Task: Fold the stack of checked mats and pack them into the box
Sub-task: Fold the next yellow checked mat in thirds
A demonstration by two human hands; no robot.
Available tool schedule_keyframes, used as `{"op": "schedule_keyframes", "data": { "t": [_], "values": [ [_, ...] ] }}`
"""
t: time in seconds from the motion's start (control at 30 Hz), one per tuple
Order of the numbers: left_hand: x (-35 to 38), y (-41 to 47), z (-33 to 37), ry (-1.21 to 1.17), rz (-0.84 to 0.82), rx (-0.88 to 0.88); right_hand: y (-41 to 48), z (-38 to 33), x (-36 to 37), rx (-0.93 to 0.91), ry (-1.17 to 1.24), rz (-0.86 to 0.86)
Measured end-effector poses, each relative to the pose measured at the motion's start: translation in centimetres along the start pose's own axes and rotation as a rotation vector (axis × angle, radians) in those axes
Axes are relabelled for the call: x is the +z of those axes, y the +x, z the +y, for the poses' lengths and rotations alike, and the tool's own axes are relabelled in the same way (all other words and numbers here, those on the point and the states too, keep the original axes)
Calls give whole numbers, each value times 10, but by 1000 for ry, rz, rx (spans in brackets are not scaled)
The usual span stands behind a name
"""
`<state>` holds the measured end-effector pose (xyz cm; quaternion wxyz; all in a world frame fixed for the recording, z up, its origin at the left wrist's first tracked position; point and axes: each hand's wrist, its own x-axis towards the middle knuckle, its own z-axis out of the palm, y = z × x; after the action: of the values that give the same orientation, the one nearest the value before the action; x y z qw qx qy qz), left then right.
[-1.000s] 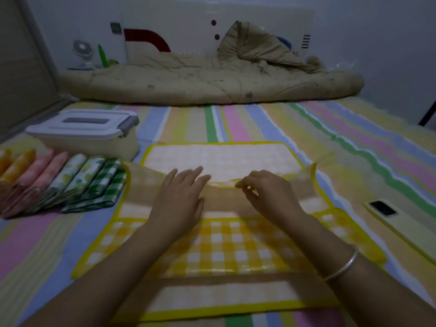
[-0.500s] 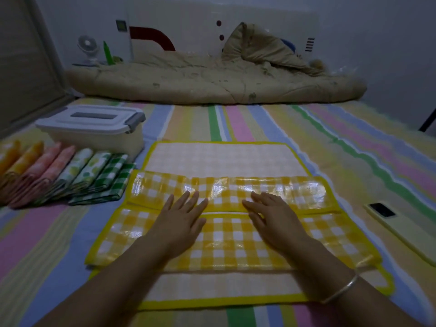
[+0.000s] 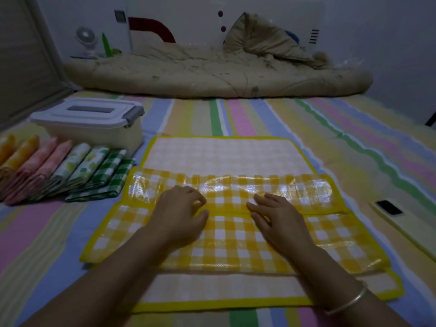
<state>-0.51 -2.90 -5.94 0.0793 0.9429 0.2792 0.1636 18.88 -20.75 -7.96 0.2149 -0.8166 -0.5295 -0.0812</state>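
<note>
Head view: a yellow-and-white checked glossy plastic mat (image 3: 236, 246) is laid part-folded on a pastel striped bed sheet (image 3: 238, 116).
Both hands are placed on the folded flap's near edge. The right hand (image 3: 280, 223) is laid flat with fingers spread. The left hand (image 3: 181, 215) is set with fingers bent; whether it pinches the edge cannot be told. A white lidded plastic box (image 3: 94, 123) is set at far left, behind a row of folded mats (image 3: 70, 171). A rumpled beige quilt (image 3: 212, 74) is heaped against the pale wall (image 3: 377, 31).

arms: bare, sleeveless | right wrist: thin metal bangle (image 3: 349, 300)
</note>
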Motion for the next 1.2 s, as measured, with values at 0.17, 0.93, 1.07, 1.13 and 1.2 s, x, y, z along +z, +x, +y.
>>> {"op": "schedule_keyframes", "data": {
  "t": [0.17, 0.93, 1.07, 1.13, 1.2],
  "values": [
    [10, 31, 15, 62, -41, 114, 1, -1, -2, 3, -6, 6],
    [60, 39, 8, 108, -163, 85, 61, 62, -6, 246, -313, -443],
    [59, 38, 8, 107, -161, 84, 56, 108, -22, 338, -322, -486],
    [60, 38, 8, 129, -171, 77, 58, 110, -21, 348, -347, -509],
    [60, 38, 9, 135, -173, 73, 64, 98, -24, 366, -436, -479]
  ]
}}
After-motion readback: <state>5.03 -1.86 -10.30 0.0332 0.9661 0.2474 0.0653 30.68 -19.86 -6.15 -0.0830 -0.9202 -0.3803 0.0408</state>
